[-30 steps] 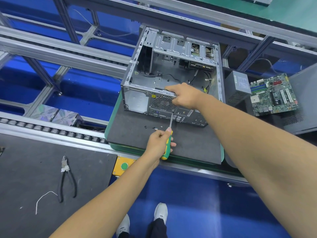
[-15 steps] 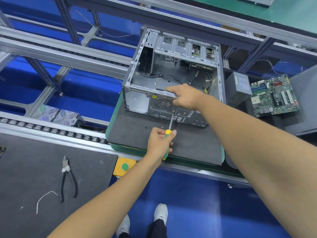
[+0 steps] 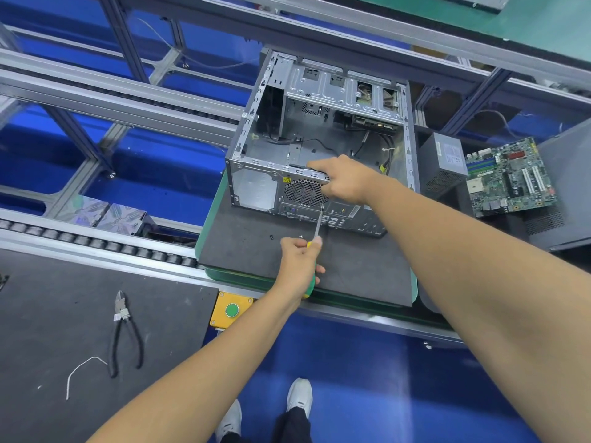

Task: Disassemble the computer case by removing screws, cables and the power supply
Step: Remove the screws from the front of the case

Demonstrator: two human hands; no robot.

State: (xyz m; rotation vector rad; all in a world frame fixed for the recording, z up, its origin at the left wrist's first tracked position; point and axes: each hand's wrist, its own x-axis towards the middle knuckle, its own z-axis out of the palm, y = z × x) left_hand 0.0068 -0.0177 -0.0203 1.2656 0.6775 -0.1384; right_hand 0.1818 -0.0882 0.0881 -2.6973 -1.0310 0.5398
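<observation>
An open grey computer case (image 3: 265, 183) lies on its side on a dark mat (image 3: 243, 247), rear panel facing me. Black and yellow cables (image 3: 380, 148) lie loose inside it. My left hand (image 3: 297, 266) grips the green and yellow handle of a screwdriver (image 3: 317, 225), whose tip touches the rear panel just below the round fan grille (image 3: 303, 191). My right hand (image 3: 345, 182) grips the top edge of the rear panel beside the grille. Loose screws (image 3: 271, 237) lie on the mat. A grey power supply (image 3: 444, 161) stands outside the case, to its right.
A green motherboard (image 3: 508, 177) lies on a dark panel at the right. On the near left mat are black cutting pliers (image 3: 123, 330) and a white wire piece (image 3: 80, 372). A yellow box with a green button (image 3: 232, 310) sits at the conveyor edge. Aluminium frame rails run behind.
My left hand has shifted slightly on the screwdriver handle, as if turning it, with the tip staying at the same spot. My right hand has stayed on the case edge.
</observation>
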